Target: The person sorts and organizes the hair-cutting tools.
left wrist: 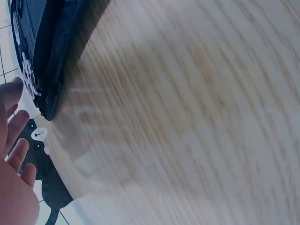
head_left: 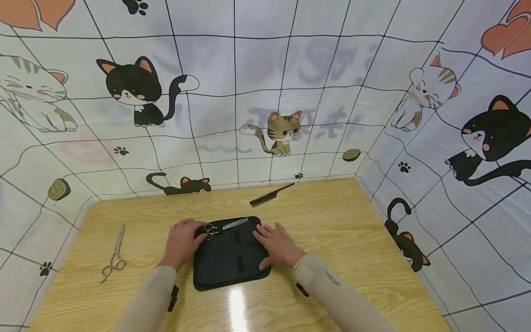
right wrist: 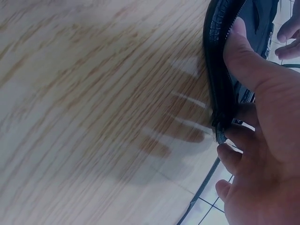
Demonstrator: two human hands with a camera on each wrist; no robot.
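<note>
A black zip case lies unfolded on the table. Near its far edge is a pair of silver scissors, finger rings to the left and blade pointing right, with a dark band across the middle. My left hand is at the case's far left corner, beside the rings; whether it touches them I cannot tell. My right hand rests on the right side with fingers spread. In the right wrist view, the thumb lies over the zipped rim, and the fingertips are by a corner.
A second pair of scissors lies on the left of the wooden table. Behind the case is a black tail comb. Cat-printed cloth hangs along the back and sides of the table.
</note>
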